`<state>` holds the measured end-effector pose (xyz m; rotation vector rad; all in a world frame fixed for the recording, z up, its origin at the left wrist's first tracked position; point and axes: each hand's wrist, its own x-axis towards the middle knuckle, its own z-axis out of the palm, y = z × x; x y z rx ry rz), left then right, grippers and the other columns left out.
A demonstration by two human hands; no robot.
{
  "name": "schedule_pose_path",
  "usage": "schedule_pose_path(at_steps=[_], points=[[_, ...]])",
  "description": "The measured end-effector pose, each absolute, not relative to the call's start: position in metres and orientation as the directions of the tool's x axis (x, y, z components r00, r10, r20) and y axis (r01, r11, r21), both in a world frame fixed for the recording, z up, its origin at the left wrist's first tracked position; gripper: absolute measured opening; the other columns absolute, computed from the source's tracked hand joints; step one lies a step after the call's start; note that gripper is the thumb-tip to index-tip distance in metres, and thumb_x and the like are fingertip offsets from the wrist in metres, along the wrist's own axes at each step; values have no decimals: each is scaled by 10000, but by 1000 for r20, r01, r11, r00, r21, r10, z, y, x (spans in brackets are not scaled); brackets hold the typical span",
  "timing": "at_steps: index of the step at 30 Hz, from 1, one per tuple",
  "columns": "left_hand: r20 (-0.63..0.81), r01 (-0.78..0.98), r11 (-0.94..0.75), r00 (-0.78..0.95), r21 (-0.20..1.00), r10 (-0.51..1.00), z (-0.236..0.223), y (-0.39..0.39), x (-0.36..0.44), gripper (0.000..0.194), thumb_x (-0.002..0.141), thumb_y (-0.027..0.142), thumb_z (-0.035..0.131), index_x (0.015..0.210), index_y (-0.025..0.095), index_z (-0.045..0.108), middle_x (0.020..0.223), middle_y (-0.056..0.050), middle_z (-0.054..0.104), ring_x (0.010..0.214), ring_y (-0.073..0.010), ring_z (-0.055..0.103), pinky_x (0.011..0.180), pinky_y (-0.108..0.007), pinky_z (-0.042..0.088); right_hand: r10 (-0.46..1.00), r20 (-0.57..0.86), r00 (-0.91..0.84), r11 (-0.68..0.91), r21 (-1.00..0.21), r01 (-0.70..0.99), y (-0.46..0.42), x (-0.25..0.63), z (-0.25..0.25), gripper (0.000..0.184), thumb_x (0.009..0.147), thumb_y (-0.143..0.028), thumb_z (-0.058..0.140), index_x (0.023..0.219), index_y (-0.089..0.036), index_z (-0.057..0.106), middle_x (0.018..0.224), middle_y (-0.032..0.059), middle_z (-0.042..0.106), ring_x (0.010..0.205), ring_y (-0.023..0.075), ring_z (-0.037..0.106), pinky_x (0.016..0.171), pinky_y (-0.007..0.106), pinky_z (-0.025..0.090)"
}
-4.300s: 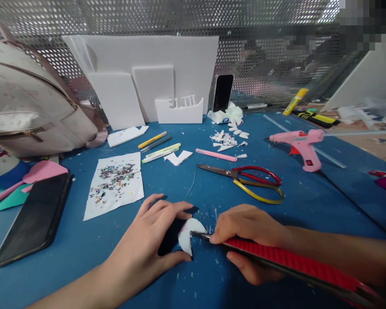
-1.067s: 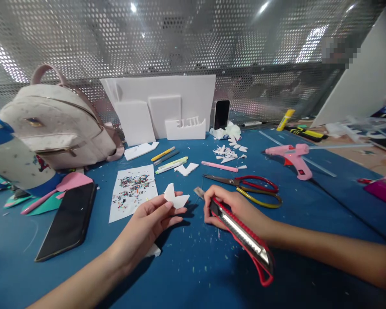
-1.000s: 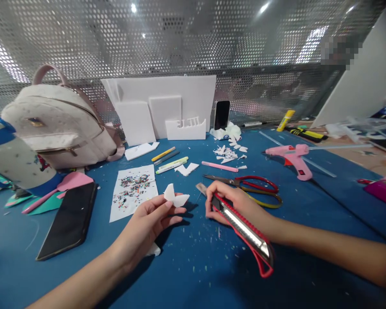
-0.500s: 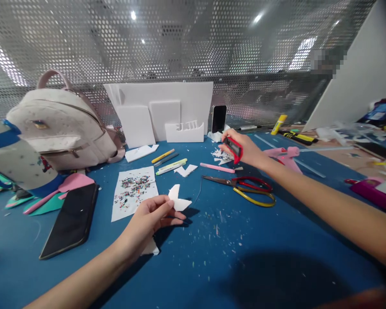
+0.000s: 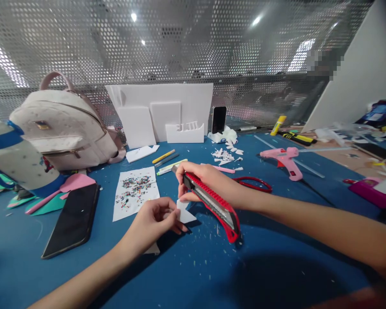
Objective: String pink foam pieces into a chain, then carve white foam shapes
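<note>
Left hand (image 5: 154, 219) pinches white foam piece (image 5: 184, 213); right hand (image 5: 206, 182) grips red cutter (image 5: 212, 201)

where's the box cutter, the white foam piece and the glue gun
box cutter (image 5: 212, 201), head view, middle of its red body
white foam piece (image 5: 185, 214), head view, its flat face
glue gun (image 5: 281, 155), head view, pink barrel

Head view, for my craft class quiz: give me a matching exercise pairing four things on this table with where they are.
Things:
1. box cutter
2. white cutout
3. glue gun
4. black phone

Places:
A. flat near the table's left edge
B. in the right hand
C. lying at the far right
D. pinched by the left hand

Pairs: 1-B, 2-D, 3-C, 4-A
</note>
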<state>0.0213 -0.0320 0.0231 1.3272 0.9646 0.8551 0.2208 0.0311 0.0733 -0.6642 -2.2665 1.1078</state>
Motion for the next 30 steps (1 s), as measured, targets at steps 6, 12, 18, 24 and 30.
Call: schedule_pose_path(at_steps=[6,12,18,24,30], points=[[-112,-4,123,387,992,915,24,-31,20,319,849,417,733,735,160,583,666,-86,763,668,-196,770,638,-252,591,672,279,-686,544,-815,201,37,225,70,240,847,-227,695,958,-226,482,852,-13,686,733,142,641,701,286,513],[-119,-48,146,366,988,923,15,-29,19,342,845,436,746,737,160,575,648,-66,748,676,-212,775,622,-263,600,785,409,-466,574,-764,296,87,265,83,331,777,-333,765,921,-224,489,845,-2,647,771,161,631,768,330,512],[-131,-59,163,359,985,924,12,-28,18,306,890,421,702,783,164,576,684,-87,764,673,-210,772,639,-279,593,849,423,-317,517,-791,328,117,308,93,341,832,-443,704,917,-234,448,852,55,695,779,213,684,662,348,498],[-70,-200,132,291,971,954,20,-28,20,286,869,377,734,746,159,596,670,-54,733,666,-180,737,662,-264,579,825,207,-526,367,-904,218,66,288,83,312,885,-451,681,907,-231,461,837,44,742,836,223,729,735,354,544],[62,-262,-37,85,964,994,30,-29,14,213,890,342,693,824,159,607,698,-17,682,618,-128,645,640,-230,514,698,106,-708,215,-974,67,36,247,58,358,892,-396,715,940,-230,401,893,49,754,831,188,740,672,285,545]])
